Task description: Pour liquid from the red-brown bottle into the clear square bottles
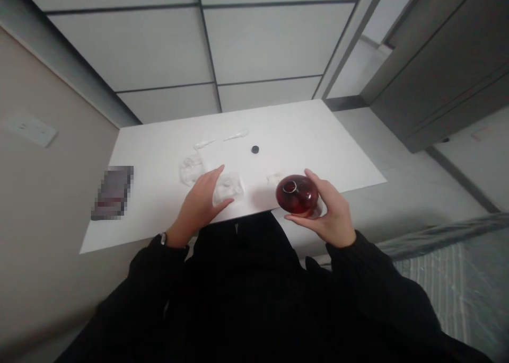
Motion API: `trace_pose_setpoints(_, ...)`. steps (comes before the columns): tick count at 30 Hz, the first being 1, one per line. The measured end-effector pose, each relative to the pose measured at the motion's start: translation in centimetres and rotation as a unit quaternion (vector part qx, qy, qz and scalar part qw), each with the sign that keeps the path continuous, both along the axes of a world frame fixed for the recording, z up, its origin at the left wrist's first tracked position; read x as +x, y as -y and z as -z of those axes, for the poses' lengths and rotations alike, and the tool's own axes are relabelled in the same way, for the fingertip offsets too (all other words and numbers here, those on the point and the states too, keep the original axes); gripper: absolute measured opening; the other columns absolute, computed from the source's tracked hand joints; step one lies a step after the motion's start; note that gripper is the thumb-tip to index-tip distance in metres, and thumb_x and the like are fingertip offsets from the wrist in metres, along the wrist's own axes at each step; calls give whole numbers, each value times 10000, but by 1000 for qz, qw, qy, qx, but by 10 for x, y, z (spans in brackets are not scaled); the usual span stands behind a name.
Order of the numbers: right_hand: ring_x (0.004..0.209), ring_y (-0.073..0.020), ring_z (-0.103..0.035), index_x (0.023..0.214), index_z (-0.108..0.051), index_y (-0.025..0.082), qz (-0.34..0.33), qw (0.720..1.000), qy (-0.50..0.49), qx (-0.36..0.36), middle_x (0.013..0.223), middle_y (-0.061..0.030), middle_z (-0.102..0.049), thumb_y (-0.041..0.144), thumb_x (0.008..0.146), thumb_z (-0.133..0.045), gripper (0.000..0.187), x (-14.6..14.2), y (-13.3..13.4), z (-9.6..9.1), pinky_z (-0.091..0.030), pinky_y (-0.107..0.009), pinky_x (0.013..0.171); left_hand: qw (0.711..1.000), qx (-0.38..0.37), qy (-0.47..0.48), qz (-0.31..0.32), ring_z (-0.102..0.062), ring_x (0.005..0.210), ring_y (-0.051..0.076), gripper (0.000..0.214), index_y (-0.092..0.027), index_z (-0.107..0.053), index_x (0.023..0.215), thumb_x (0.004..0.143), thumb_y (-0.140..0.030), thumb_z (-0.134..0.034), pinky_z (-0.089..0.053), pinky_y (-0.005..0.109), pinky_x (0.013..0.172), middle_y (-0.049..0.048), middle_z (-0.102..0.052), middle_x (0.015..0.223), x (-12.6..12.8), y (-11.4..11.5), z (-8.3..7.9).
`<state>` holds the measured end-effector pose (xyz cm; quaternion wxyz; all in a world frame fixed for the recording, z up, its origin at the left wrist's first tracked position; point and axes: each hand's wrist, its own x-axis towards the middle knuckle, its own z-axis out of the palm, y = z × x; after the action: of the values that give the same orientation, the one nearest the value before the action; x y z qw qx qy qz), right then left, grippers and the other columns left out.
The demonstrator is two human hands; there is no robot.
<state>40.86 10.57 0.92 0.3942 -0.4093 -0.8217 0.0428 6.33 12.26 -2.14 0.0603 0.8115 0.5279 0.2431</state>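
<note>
My right hand (332, 212) is closed around a round bottle (300, 197) of dark red, with its open mouth facing up toward me. It is held above the table's front edge. At the near middle of the table, my left hand (201, 204) has thumb and fingers curved about the left side of a clear plastic container (230, 187). A second clear plastic piece (191, 169) lies just beyond that hand. A small black cap (255, 149) rests on the tabletop. Farther back lie two clear droppers, the left one (204, 143) and the right one (237, 135).
The white table (302, 135) stands against a panelled wall. A dark, blurred-out object (113, 193) lies at its left end. Something small and whitish (274, 179) is on the table behind the bottle. A socket (34, 129) is on the left wall.
</note>
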Motion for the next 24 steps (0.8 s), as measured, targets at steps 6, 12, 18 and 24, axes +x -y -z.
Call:
trace_pose_setpoints(6, 1086, -325, -737, 1693, -342, 329, -16, 997, 66, 20, 1293, -126, -753, 456, 841, -877, 1013, -28, -29, 0, -651, -484, 890, 996, 6, 89, 0, -668, 1358, 312, 680, -197, -494, 1465, 918, -445, -813, -577, 499, 1148, 160, -668, 1442, -7, 8, 16)
trace_pose_setpoints(12, 1053, -313, -725, 1703, -311, 338, -35, 990, 132, 36, 1257, -112, -753, 441, 883, -836, 979, -52, -43, -5, -648, -458, 849, 991, -7, 131, 22, -679, 1345, 306, 668, -210, -516, 1431, 918, -521, -810, -579, 512, 1147, 151, -683, 1422, -12, 5, 19)
trace_pose_setpoints(18, 1039, -306, -725, 1697, -311, 331, -48, 975, 211, 40, 1279, -112, -758, 423, 923, -794, 918, -66, -49, -13, -633, -432, 804, 988, 7, 149, 36, -673, 1334, 296, 639, -207, -520, 1447, 952, -525, -768, -584, 501, 1134, 155, -678, 1406, -13, 7, 22)
trace_pose_setpoints(24, 1034, -297, -708, 1696, -321, 297, -68, 963, 251, 64, 1295, -121, -754, 387, 933, -784, 898, -69, -58, -23, -600, -403, 796, 986, 1, 162, 37, -668, 1295, 291, 612, -186, -531, 1439, 954, -467, -777, -580, 490, 1121, 153, -666, 1380, -10, 7, 21)
